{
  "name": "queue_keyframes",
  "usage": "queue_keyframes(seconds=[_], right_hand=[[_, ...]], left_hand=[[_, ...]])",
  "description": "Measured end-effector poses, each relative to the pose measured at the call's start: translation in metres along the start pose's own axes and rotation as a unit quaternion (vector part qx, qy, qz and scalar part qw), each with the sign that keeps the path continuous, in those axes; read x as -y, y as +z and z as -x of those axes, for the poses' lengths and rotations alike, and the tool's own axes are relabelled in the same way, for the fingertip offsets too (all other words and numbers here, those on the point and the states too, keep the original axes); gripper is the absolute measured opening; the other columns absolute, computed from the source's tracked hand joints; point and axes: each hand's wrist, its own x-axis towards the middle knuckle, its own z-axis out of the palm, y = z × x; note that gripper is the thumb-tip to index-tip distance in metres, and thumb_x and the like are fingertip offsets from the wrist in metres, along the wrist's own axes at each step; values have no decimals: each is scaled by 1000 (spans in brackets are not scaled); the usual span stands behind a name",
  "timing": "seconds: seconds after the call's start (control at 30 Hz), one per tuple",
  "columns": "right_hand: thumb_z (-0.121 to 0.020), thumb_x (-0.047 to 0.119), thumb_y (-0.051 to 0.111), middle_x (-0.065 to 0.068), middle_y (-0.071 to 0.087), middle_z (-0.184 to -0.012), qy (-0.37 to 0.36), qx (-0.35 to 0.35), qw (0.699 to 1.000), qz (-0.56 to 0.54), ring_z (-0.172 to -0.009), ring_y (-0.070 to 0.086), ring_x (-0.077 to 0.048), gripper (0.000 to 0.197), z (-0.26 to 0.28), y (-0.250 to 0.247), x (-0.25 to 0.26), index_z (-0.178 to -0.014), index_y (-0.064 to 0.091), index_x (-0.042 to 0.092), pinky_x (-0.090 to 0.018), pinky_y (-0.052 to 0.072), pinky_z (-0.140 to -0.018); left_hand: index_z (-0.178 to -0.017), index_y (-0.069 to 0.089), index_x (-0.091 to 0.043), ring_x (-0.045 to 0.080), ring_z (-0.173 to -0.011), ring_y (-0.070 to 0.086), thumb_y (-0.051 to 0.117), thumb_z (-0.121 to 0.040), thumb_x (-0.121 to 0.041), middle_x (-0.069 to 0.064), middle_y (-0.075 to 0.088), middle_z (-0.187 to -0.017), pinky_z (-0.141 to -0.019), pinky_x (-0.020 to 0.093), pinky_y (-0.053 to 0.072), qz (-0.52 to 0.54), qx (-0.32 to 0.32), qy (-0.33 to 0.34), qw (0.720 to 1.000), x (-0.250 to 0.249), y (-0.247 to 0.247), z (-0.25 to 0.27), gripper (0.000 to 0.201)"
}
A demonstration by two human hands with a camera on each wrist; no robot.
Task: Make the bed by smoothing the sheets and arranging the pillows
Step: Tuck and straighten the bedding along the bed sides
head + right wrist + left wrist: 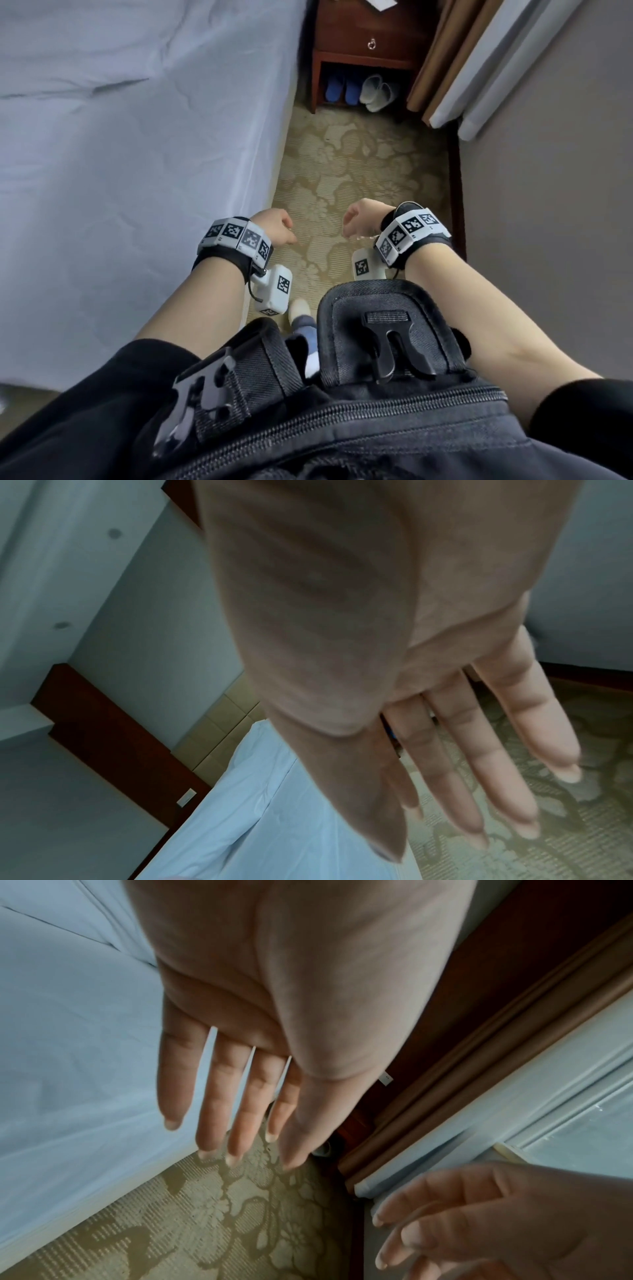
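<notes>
The bed with its white sheet (pixel 137 144) fills the left of the head view; a few creases cross the sheet (pixel 68 1042), whose side (pixel 274 804) hangs down to the floor. No pillow is in view. My left hand (pixel 277 229) hangs over the carpet just right of the bed's edge, its straight fingers (pixel 219 1096) holding nothing. My right hand (pixel 359 219) hovers over the carpet a little further right, empty, with its fingers (pixel 479 764) stretched out. Neither hand touches the sheet.
A dark wooden nightstand (pixel 370 37) stands at the head of the aisle with blue slippers (pixel 339 89) and white slippers (pixel 376 92) beneath it. Curtains (pixel 479 58) and a grey wall (pixel 555 171) close the right side. Patterned carpet (pixel 359 164) runs between bed and wall.
</notes>
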Motion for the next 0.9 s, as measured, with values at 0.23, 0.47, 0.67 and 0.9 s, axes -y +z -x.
queue_keyframes(seconds=[0.23, 0.47, 0.67, 0.9], right_hand=[[-86, 21, 67, -9, 67, -106, -17, 9, 999, 32, -93, 62, -22, 35, -100, -78, 26, -118, 63, 7, -29, 48, -80], [-86, 23, 66, -4, 63, -108, -46, -22, 997, 60, -96, 57, -20, 35, -196, -193, 91, -119, 61, 11, -27, 44, -79], [-85, 24, 69, -5, 66, -114, -83, -13, 993, 84, -104, 63, -22, 37, -273, -257, 131, -119, 62, 12, -31, 50, -88], [-86, 26, 68, -3, 63, -102, -128, 25, 982, 140, -98, 60, -21, 37, -391, -344, 165, -119, 61, 11, -28, 45, -80]], left_hand=[[-125, 53, -13, 25, -104, 59, 65, -86, -22, 7, 60, -117, -81, 29, 47, 35, -18, -32, 999, -11, -67, -98, 42], [-124, 55, -11, 23, -96, 58, 63, -87, -22, 6, 60, -111, -74, 27, 44, 46, -62, -45, 996, -21, -190, -185, 40], [-126, 53, -11, 27, -111, 58, 63, -88, -22, 10, 59, -123, -85, 28, 47, 66, -79, -83, 991, -17, -261, -242, 41], [-129, 51, -9, 27, -113, 58, 63, -89, -21, 12, 59, -124, -92, 33, 49, 102, -84, -138, 982, -29, -332, -340, 44]])
